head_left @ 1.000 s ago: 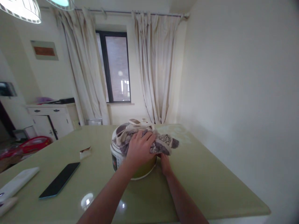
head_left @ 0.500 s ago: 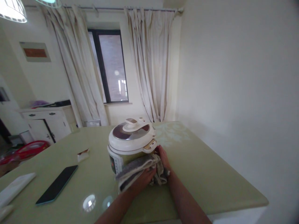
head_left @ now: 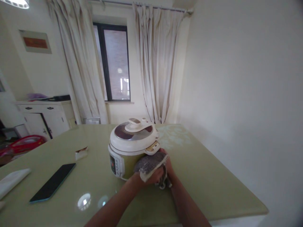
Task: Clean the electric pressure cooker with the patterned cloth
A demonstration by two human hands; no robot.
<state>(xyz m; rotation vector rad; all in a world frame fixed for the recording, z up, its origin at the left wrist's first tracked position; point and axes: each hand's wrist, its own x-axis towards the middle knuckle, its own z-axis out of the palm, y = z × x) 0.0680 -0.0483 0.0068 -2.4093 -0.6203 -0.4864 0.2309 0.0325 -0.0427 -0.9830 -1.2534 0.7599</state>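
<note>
A white and green electric pressure cooker stands upright on the table, its lid on and its control panel facing left. My left hand is closed on a grey cloth with a pale edge, held at the cooker's front right side. Part of the cloth covers that hand's fingers, and a bunched end hangs between my wrists. My right hand is at the cooker's right side, beneath the lid's side handle. Cloth hides most of its fingers, so their grip does not show.
On the pale green table, a black phone lies to the left, with a small torn packet behind it. A white object rests at the far left. The wall borders the table's right side.
The cloth has folded up and shifted right, uncovering more of the cooker's green front. My left hand has moved slightly right with it. My right hand stays by the cooker's side.
</note>
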